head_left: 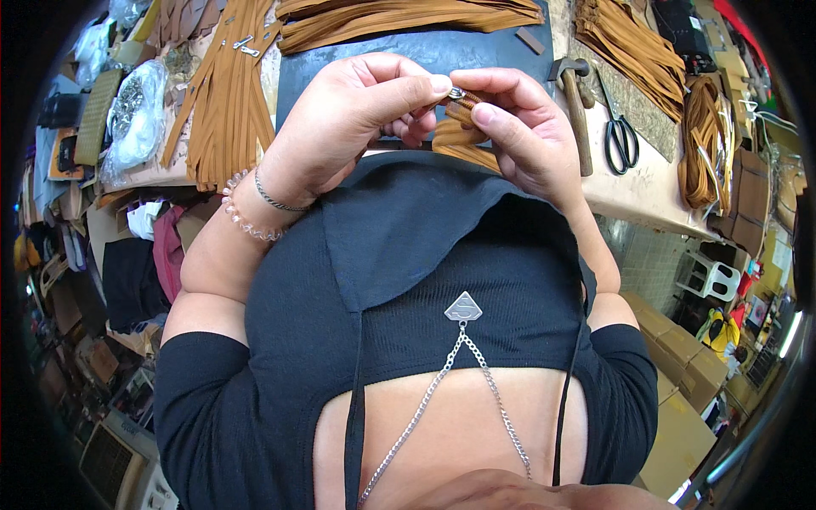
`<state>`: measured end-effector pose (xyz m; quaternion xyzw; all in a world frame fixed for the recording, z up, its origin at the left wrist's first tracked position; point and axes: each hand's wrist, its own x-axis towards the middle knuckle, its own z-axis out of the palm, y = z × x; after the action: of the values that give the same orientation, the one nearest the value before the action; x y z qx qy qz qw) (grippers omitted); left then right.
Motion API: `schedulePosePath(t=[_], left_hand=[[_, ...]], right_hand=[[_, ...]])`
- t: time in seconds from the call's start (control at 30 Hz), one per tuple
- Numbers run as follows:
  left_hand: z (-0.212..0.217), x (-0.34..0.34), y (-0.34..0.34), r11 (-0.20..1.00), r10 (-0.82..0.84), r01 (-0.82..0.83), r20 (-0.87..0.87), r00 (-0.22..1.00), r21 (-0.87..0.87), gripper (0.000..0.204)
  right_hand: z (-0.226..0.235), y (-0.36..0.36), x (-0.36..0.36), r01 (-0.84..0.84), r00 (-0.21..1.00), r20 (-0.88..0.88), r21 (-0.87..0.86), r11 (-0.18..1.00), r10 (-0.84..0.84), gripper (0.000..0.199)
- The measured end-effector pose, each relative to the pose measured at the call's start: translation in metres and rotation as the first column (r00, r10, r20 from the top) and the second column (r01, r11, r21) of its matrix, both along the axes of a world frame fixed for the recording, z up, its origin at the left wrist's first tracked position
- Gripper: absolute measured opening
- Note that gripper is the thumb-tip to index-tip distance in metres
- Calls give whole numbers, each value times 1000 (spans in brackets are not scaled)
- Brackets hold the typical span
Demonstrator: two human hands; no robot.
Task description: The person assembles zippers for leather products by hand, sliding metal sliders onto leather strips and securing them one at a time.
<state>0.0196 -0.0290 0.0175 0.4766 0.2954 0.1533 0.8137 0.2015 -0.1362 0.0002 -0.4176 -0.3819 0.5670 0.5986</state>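
Note:
Close together over the near edge of the dark work mat (304,85), my two hands meet at a brown zipper tape (460,110) with a small silver zipper slider (457,93). My left hand (365,106) is closed, thumb and forefinger pinched at the slider; its other fingers curl below. The tape sits between the thumb and fingers of my right hand (523,119). More brown tape (469,153) hangs beneath the hands, partly hidden by them. Loose silver zipper pulls (246,47) rest on brown zipper strips (225,110) at the left.
A bundle of zipper tapes (408,25) lies across the mat's far side. On the right are a hammer (581,127), black scissors (621,140), another tape bundle (633,59) and a tied coil (700,144). A clear plastic bag (138,119) sits far left.

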Motion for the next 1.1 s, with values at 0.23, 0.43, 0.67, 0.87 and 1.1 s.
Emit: schedulePosePath(t=[0.23, 0.43, 0.67, 0.87, 1.1], left_hand=[[-2, -2, 2, 999, -29, 28, 13, 999, 36, 15], [-4, -2, -1, 995, -49, 45, 37, 998, 88, 14], [-7, 3, -1, 997, -23, 20, 42, 999, 72, 15], [-13, 5, 0, 999, -21, 19, 55, 998, 28, 16], [-13, 6, -2, 999, -10, 9, 50, 999, 34, 15]], right_hand=[[-4, 2, 1, 51, 967, 241, 149, 988, -86, 24], [-12, 4, 1, 6, 999, -43, 91, 996, -2, 20], [-20, 9, 1, 19, 1000, -26, 178, 984, -15, 16], [-20, 10, -4, 81, 997, -6, 136, 987, -81, 14], [-25, 10, -4, 82, 994, 56, 175, 981, -93, 14]])
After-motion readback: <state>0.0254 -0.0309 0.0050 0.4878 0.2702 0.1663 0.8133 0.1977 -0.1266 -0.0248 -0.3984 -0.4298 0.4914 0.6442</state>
